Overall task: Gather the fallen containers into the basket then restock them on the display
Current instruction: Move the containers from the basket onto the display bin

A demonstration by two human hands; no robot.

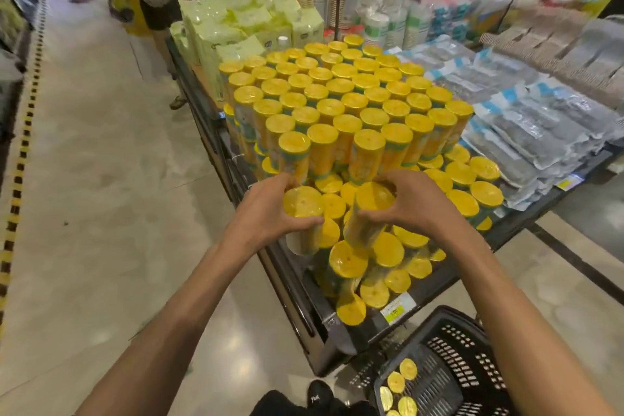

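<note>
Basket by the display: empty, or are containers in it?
Not empty: several yellow-lidded containers sit in the black basket.

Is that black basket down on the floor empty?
No, a few yellow-lidded containers lie in the bottom of the black basket.

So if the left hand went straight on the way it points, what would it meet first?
Probably the front container of the tall stack, just beyond the left hand; depth is unclear.
</note>
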